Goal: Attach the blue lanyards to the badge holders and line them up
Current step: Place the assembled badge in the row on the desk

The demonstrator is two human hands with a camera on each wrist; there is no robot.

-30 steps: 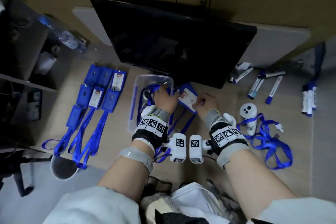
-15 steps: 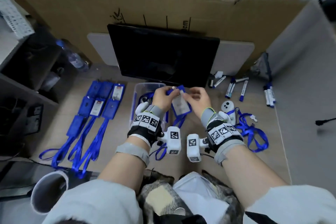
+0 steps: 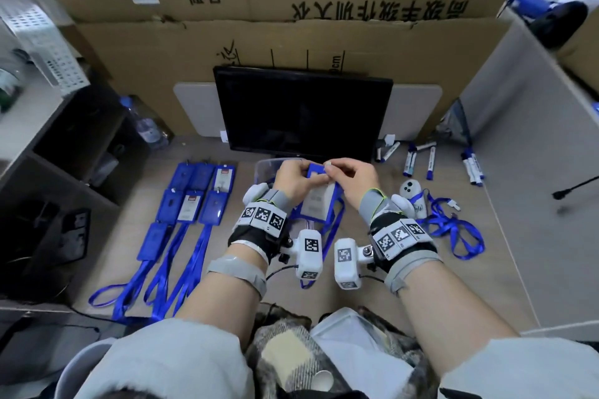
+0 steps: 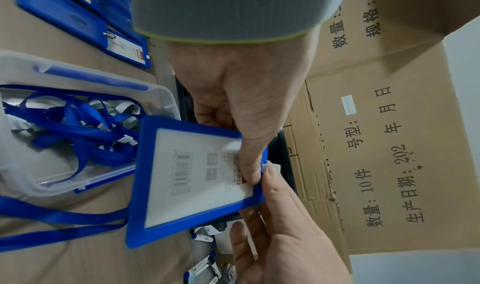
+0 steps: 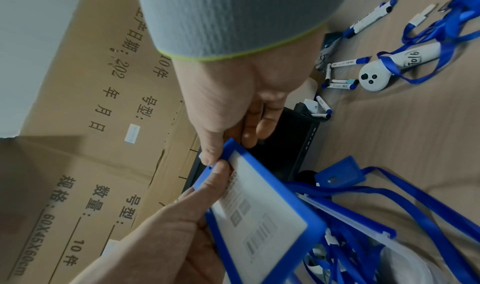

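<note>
Step in hand, my read: clipping lanyard to holder (image 3: 319, 196). Left hand (image 3: 293, 176) pinches holder's top edge, thumb on front face. Right hand (image 3: 351, 176) pinches white clip (image 4: 271, 168) at top edge slot. Holder held above bin (image 3: 264, 167) of lanyards (image 4: 78, 128), in front of monitor (image 3: 303, 113). Next: seat clip through slot, then lay holder on desk (image 3: 421, 269) beside finished row (image 3: 194, 201) at left.
</note>
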